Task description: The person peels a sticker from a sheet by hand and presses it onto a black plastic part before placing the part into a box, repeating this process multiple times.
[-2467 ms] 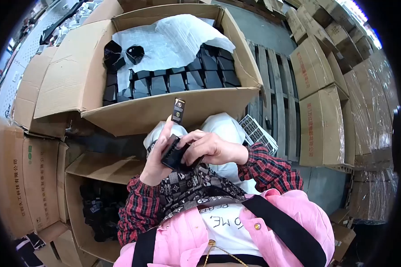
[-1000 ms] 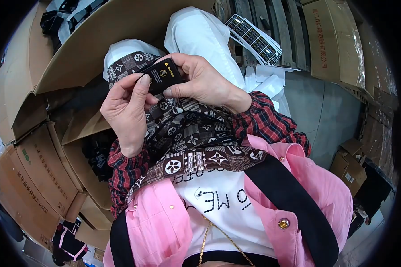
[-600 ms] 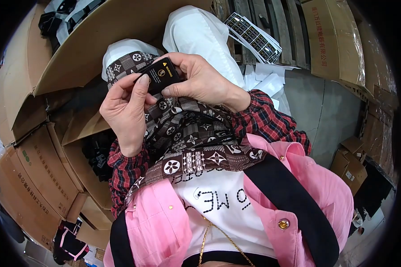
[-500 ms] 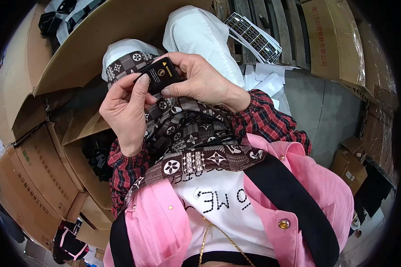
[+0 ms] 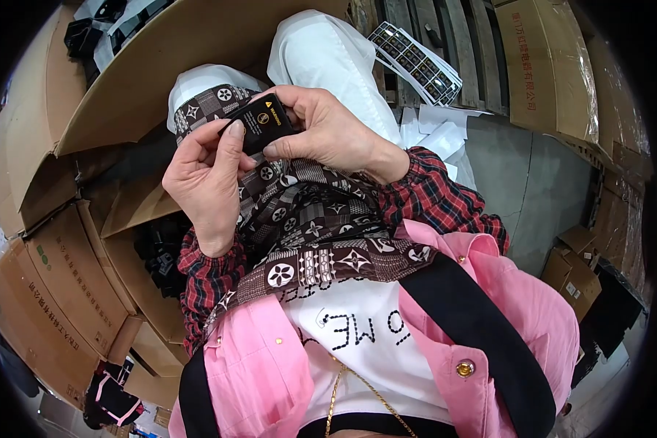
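1. over our lap, just above the patterned apron (image 5: 306, 197), we have the black part (image 5: 274, 135) with its warning label (image 5: 261, 117) face up.
2. step in hand, our read: seating or smoothing the label by its left end. can't tell if it's fully stuck down.
3. what the next move calls for, our judgement: a firm right hold so the part won't twist, and light left fingertip pressure along the label edge so it won't crease or skew.
4. left hand (image 5: 204, 193): thumb and forefinger pinched at the part's left end, other fingers curled in under, wrist bent up from the sleeve. can't tell whether the tips grip label, part or both.
5. right hand (image 5: 336, 135): clamps the part from the right, thumb along the lower edge, fingers round the top and behind, tips partly hidden. forearm comes in from the right, hand tilted toward the left one.
6. around us: label sheets (image 5: 416, 62) lie on the pallet (image 5: 483, 51), beside our knee; dark parts (image 5: 160, 255) sit in the box at our left.
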Available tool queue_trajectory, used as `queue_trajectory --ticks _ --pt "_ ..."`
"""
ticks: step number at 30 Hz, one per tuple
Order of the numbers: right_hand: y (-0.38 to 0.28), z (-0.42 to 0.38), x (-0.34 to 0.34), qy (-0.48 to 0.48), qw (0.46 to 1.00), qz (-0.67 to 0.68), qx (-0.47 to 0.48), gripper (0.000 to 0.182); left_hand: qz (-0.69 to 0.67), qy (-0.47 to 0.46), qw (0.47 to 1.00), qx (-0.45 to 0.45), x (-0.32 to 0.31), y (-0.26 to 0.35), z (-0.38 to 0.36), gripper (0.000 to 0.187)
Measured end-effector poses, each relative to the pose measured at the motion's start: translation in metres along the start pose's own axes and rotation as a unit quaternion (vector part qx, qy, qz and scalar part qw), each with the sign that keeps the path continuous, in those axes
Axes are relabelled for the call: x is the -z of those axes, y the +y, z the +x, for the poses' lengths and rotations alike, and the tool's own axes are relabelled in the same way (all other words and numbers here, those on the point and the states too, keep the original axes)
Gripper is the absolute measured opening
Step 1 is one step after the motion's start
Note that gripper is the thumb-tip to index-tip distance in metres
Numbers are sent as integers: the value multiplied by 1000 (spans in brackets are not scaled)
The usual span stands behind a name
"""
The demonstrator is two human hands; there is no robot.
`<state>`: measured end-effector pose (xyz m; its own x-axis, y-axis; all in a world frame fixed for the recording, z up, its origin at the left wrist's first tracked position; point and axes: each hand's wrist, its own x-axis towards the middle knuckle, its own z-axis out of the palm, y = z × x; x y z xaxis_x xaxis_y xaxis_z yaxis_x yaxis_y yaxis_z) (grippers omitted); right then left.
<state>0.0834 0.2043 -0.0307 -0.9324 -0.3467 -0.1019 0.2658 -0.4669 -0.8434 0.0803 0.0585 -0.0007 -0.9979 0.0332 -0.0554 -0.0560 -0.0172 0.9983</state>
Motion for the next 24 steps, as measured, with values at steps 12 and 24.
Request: queue_trajectory --ticks 12,24 --pt "0 -6 -7 33 999 -18 6 26 87 40 995 -33 -6 -1 -5 9" --pt "-5 -25 -17 104 991 -61 52 22 132 -47 989 45 19 -4 -2 38"
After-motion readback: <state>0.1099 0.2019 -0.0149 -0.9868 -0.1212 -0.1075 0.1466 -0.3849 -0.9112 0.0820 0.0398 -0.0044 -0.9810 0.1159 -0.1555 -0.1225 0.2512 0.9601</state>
